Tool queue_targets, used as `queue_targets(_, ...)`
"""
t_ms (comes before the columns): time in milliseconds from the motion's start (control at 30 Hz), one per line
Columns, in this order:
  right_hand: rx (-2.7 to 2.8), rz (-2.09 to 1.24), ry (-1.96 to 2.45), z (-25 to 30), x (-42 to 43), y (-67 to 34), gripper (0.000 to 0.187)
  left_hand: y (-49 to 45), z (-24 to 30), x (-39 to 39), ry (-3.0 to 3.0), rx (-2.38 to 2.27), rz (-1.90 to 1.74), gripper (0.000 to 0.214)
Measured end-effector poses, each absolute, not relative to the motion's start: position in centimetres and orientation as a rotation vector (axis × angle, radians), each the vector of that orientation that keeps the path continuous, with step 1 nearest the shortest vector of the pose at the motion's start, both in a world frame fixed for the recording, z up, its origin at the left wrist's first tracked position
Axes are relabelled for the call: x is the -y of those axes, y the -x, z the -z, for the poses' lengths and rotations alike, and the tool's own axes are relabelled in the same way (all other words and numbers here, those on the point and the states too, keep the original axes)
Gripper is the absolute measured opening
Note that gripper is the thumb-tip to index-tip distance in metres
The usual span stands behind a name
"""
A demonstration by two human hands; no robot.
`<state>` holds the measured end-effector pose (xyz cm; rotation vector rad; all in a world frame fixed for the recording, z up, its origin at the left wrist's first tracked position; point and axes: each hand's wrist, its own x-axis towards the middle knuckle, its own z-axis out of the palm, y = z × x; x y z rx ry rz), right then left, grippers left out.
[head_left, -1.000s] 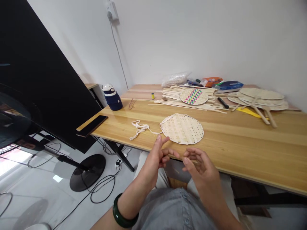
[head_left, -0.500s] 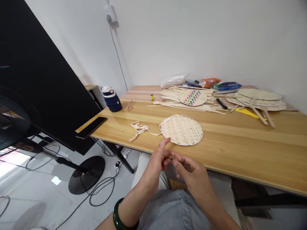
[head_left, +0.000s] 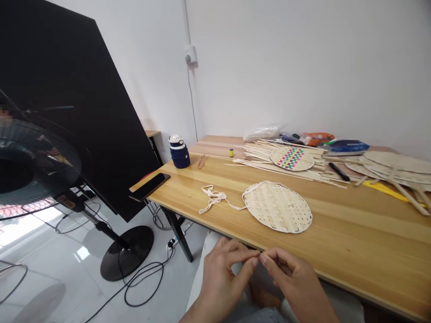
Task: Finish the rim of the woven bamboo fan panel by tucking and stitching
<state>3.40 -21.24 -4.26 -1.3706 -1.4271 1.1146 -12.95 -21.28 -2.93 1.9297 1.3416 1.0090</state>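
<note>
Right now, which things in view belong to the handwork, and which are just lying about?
Likely belonging:
woven disc, nearest the hands
tape running to its rim
thread spool

Probably just lying about:
phone
blue jug
black marker

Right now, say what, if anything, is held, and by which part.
Cannot be told: the left hand and right hand pinch close together; anything held is too small to see.

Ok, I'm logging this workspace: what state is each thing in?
Left hand: fingertips pinched, contents unclear
Right hand: fingertips pinched, contents unclear
Plain woven disc: flat, tape trailing from it
Phone: flat, dark
Flask: upright, top on
Spool: upright
Plug: in socket
Fan: upright, spin unclear
</note>
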Motion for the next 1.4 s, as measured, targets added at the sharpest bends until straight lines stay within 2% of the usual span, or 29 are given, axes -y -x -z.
queue_targets(200,1.462,-1.028,1.396,3.4,20.0,-2.8,0.03,14.5,2.6,21.1,-1.767,-1.39,-1.257,0.026)
queue_targets(367,1.526,-1.102,1.348,2.9,19.5,-2.5,0.029,13.8,2.0,20.8,-1.339,-1.115,-1.09,0.036)
queue_targets(467,1.561,-1.145,1.309,3.1,19.5,-2.3,0.029,13.3,2.3,20.9,-1.232,-1.034,-1.052,0.033)
queue_targets(700,1.636,-1.149,1.334,3.5,19.7,-1.5,0.029,14.0,2.8,21.1,-1.482,-1.236,-1.047,0.022)
queue_targets(867,1.696,-0.967,1.373,3.2,18.3,-1.8,0.028,14.9,3.4,20.8,-1.53,-1.335,-1.061,0.024)
queue_targets(1133,2.001,-0.299,1.442,2.3,11.6,-1.4,0.018,14.2,4.8,21.5,-1.041,-1.099,-0.818,0.025)
queue_targets(1267,2.008,-0.275,1.501,2.0,10.3,-0.5,0.016,14.3,5.4,22.3,-1.022,-1.038,-0.703,0.021)
queue_targets(1400,1.958,-0.333,1.522,1.2,13.0,-1.7,0.021,15.9,5.4,22.8,-0.983,-0.887,-0.568,0.021)
